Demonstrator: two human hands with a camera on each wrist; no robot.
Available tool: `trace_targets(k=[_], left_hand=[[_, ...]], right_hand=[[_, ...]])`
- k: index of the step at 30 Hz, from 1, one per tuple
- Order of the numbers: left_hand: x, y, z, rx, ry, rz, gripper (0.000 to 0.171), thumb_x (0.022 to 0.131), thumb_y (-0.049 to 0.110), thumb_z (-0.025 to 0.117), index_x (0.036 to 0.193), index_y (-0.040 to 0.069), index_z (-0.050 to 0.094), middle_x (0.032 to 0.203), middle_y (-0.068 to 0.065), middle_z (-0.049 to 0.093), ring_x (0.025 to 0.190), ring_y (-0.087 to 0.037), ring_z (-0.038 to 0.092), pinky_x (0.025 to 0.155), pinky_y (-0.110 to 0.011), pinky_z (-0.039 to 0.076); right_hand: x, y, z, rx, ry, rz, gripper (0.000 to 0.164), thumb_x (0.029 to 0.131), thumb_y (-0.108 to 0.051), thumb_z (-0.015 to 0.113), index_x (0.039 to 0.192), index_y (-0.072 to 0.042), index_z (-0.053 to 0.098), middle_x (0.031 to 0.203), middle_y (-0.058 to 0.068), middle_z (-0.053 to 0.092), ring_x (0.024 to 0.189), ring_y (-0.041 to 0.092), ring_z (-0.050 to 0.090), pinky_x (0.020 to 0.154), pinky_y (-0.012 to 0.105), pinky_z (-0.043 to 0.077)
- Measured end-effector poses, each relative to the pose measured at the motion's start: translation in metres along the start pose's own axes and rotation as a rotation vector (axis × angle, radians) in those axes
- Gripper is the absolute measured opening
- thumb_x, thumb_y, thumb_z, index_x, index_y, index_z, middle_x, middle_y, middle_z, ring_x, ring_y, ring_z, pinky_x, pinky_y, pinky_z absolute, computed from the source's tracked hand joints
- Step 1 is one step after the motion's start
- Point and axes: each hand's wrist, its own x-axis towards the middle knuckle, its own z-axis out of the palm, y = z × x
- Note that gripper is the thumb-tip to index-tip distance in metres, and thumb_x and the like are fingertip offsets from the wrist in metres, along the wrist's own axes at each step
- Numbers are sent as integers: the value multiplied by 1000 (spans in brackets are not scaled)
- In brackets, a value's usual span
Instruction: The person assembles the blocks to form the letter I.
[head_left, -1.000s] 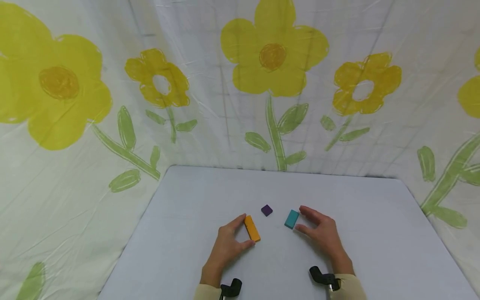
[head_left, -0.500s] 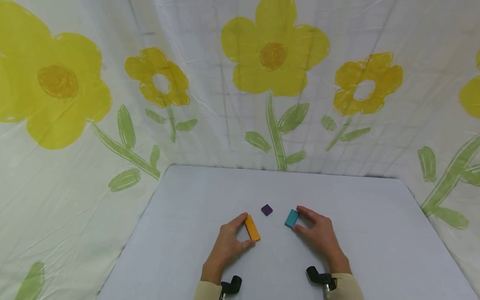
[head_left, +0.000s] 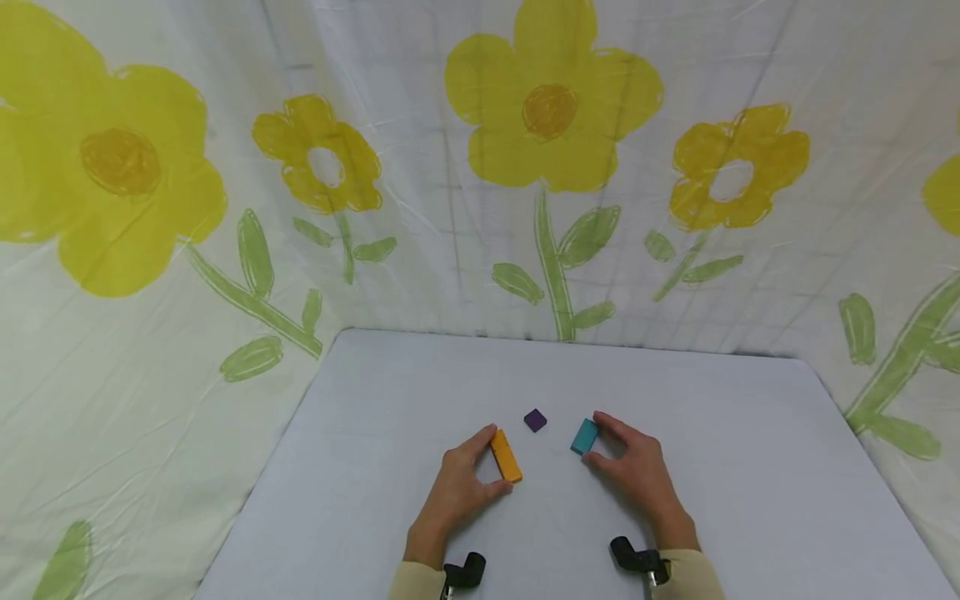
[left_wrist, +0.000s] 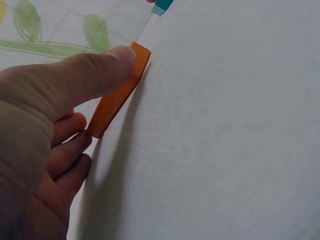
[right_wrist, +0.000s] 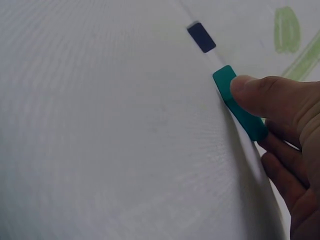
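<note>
On the white table lies an orange block (head_left: 506,456), a long flat bar. My left hand (head_left: 455,492) pinches it by its two ends, thumb at the near end and a finger at the far end. The left wrist view shows the thumb (left_wrist: 100,72) against the orange block (left_wrist: 116,102). To the right, my right hand (head_left: 641,471) holds a shorter teal block (head_left: 584,436) between thumb and fingers. In the right wrist view the thumb (right_wrist: 257,95) presses on the teal block (right_wrist: 225,80). Both blocks appear to be at table level.
A small dark purple block (head_left: 535,420) lies between the two hands, slightly farther back. The white table (head_left: 375,375) ends at a hanging cloth (head_left: 420,275) with yellow flowers. A black wrist-camera mount (head_left: 637,557) sits at each cuff.
My right hand has shifted slightly left, and its thumb and fingers have come onto the teal block. The left hand stays on the orange block, and the blocks have hardly moved.
</note>
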Motion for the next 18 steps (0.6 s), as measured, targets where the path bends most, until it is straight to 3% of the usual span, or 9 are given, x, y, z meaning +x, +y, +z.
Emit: trace_targets(k=[11,18], left_hand=[[1,0,0,25,41,35,84,84,20,98,157,7,59,158,-9,63,147,-30,61,121,-48,49],[-1,1,-7,-1,60,88,81,82,19,99,152,2,62,154,-13,66,144,-32,64,119,-48,51]], right_hand=[[-3,1,-3,16,5,-4,67,91,-21,90,153,-13,66,153,9,68,148,37,60,121,61,47],[-7,-2,-10,36,11,-17,65,91,-17,90,152,-11,67,150,7,71,137,33,69,114,57,55]])
